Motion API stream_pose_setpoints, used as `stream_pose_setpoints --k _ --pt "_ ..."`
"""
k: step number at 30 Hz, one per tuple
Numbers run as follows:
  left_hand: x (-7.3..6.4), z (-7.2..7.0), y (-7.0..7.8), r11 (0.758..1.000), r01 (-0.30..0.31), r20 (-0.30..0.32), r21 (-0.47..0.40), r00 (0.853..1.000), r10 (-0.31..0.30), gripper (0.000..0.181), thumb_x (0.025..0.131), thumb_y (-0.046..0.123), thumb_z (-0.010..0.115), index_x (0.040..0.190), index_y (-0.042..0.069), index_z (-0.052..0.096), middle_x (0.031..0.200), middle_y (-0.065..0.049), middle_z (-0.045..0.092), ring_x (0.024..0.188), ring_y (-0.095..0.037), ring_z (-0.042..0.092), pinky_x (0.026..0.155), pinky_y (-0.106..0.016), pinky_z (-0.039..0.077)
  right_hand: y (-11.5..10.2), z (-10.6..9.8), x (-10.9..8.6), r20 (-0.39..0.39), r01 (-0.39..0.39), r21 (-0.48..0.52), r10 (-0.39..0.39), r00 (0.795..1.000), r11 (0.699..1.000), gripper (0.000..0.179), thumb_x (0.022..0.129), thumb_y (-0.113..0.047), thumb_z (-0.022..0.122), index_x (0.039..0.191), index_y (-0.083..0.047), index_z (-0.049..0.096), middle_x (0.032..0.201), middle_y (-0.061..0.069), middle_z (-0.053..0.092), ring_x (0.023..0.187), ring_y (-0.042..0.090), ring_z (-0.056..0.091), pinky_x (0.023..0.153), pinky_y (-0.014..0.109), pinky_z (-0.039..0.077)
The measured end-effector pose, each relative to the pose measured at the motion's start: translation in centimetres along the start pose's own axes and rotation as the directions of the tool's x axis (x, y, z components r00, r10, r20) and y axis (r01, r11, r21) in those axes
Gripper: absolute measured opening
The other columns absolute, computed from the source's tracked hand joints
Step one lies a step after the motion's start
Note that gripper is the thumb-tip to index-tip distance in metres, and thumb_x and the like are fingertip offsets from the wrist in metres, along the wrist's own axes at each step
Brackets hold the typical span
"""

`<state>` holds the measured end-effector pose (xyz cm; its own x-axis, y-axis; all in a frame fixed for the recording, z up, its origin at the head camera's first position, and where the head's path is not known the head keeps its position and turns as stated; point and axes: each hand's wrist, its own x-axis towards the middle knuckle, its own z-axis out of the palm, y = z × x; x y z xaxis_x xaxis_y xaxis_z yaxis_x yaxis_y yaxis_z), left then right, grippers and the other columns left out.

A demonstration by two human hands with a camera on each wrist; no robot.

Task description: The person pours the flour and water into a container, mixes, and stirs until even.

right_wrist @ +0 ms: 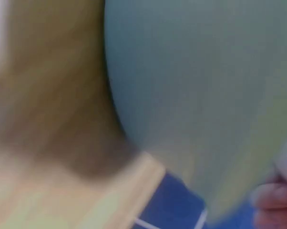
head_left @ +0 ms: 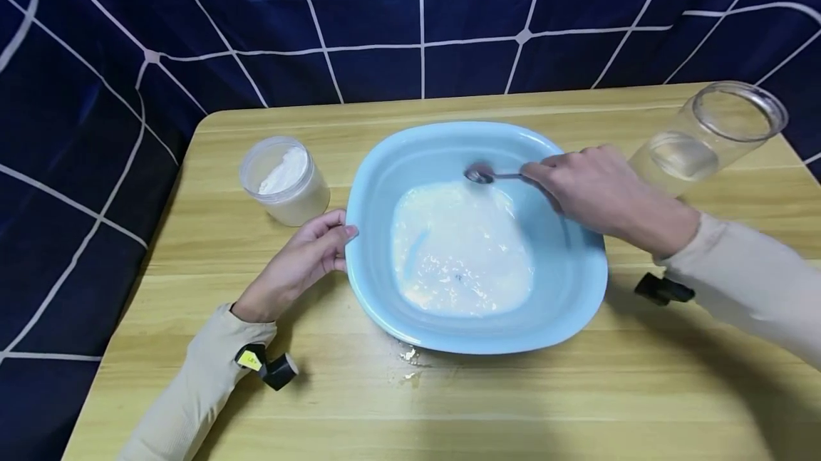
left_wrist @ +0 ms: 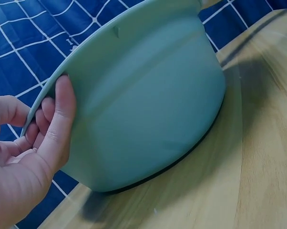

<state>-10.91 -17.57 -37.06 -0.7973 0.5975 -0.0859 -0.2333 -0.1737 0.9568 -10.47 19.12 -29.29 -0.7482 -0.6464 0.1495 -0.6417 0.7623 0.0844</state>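
A light blue basin (head_left: 474,340) stands on the wooden table with a white, wet mixture (head_left: 462,254) spread over its bottom. My left hand (head_left: 308,261) grips the basin's left rim; in the left wrist view its thumb and fingers (left_wrist: 57,124) pinch the rim from both sides. Over the basin's right side my right hand (head_left: 596,190) holds a metal spoon (head_left: 481,174) by its handle. The spoon's bowl is above the mixture, near the far inner wall, and looks blurred. In the right wrist view the basin's outer wall (right_wrist: 181,95) fills most of the picture.
Left of the basin stands a clear plastic jar (head_left: 291,197) of white powder. A glass jar (head_left: 693,140) partly filled with clear liquid stands behind my right forearm. Small wet spots (head_left: 410,356) lie by the basin's front edge. A dark blue checked cloth (head_left: 372,19) hangs behind the table.
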Motion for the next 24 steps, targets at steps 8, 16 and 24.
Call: stream_pose_setpoints --k 8,16,24 --pt "-0.2 -0.1 0.1 1.0 -0.003 0.007 0.003 1.0 0.003 0.011 0.099 0.006 0.044 0.096 0.003 0.054 0.086 -0.005 0.056 0.077 -0.014 0.062 0.068 -0.026 0.059 0.8 -1.6 -1.7 -0.005 0.026 -0.101 -0.027 1.0 0.995 0.016 0.073 0.002 0.067 0.082 -0.01 0.063 0.057 0.001 0.053 0.04 0.014 0.031 0.03 0.028 0.026" --pt "0.1 0.0 0.3 1.0 0.013 0.006 0.009 1.0 -0.013 0.012 0.099 0.005 0.043 0.098 0.003 0.054 0.086 -0.005 0.056 0.076 -0.014 0.062 0.069 -0.026 0.059 0.7 -2.6 -1.0 0.108 -0.205 -0.082 0.213 0.971 0.975 0.008 0.079 -0.004 0.06 0.074 -0.01 0.058 0.053 -0.001 0.038 0.044 0.018 0.035 0.034 0.029 0.028" --pt "0.3 0.0 0.1 1.0 0.013 0.021 -0.002 1.0 -0.013 0.012 0.099 0.006 0.043 0.099 0.003 0.055 0.085 -0.005 0.057 0.076 -0.014 0.063 0.068 -0.026 0.059 0.0 -2.4 -0.3 0.2 -0.292 -0.04 0.294 0.935 0.956 0.008 0.08 -0.005 0.056 0.078 -0.009 0.063 0.054 0.001 0.043 0.045 0.018 0.04 0.034 0.029 0.031"
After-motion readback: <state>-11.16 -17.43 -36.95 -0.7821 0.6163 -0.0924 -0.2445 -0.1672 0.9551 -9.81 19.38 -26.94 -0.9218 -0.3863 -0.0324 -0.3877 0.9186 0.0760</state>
